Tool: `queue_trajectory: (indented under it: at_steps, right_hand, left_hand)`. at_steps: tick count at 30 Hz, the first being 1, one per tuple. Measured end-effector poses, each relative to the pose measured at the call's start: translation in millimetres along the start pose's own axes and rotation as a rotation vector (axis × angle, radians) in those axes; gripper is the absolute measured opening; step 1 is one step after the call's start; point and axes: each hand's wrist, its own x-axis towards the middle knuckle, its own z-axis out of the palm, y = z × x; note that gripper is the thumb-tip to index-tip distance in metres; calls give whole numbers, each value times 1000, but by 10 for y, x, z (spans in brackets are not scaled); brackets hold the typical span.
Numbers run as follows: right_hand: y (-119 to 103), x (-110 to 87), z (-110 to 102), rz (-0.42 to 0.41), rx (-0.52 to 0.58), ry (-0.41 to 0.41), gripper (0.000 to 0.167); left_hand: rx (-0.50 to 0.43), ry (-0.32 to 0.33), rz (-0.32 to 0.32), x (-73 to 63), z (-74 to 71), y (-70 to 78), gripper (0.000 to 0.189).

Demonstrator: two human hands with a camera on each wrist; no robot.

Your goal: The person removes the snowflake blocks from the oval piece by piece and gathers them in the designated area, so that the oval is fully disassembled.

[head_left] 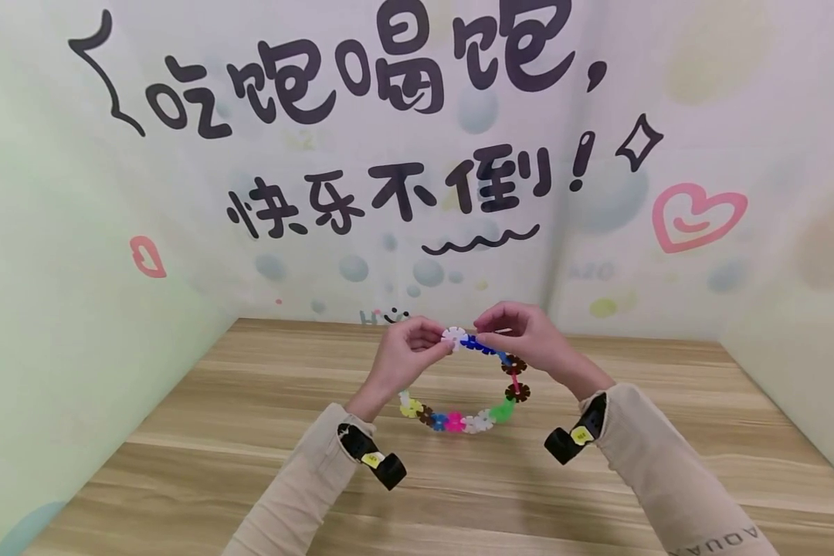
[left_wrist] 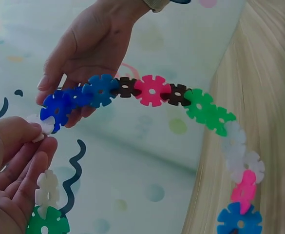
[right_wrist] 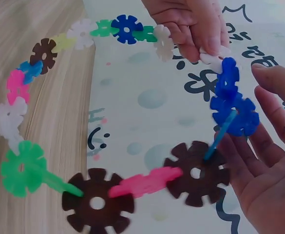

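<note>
A loop of interlocking snowflake discs (head_left: 455,422), notched plastic in several colours, hangs from the hands above the table. My left hand (head_left: 410,351) pinches a white disc (left_wrist: 44,126) between thumb and fingertips. Linked to it are dark blue discs (right_wrist: 235,113), which run on to brown, pink and green ones. Around these blue discs my right hand (right_wrist: 269,161) lies with relaxed fingers behind them and its thumb apart from them. Just below the left fingers, another white disc (left_wrist: 47,189) hangs joined to a green disc (left_wrist: 47,222); the left fingers partly hide that stretch of the loop.
Below the hands is a wood-grain tabletop (head_left: 250,463). A printed cloth backdrop (head_left: 361,154) with large black characters stands at its far edge, and pale walls close both sides. Each wrist wears a small black camera (head_left: 389,469) on a strap.
</note>
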Motion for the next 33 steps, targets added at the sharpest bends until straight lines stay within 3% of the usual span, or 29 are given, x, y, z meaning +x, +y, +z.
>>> queue_trajectory:
  at_steps: [5, 13, 18, 24, 29, 33]
  right_hand:
    - [10, -11, 33, -90, -35, 2, 19]
    - [72, -17, 125, -182, -208, 49, 17]
    - [107, -15, 181, -218, -255, 117, 12]
    - [112, -13, 211, -246, -304, 168, 11]
    - [1, -43, 250, -317, -332, 201, 12]
    - [-129, -85, 275, -396, -357, 228, 12]
  left_hand:
    - [-47, 25, -33, 4, 3, 2, 14]
    - [-57, 82, -94, -11, 28, 23, 16]
    - [-103, 91, -109, 37, 46, -164, 18]
    - [-109, 53, -107, 63, 56, -274, 18]
    - [-55, 0, -74, 89, 50, -230, 18]
    - [-62, -23, -84, 111, 43, -153, 19]
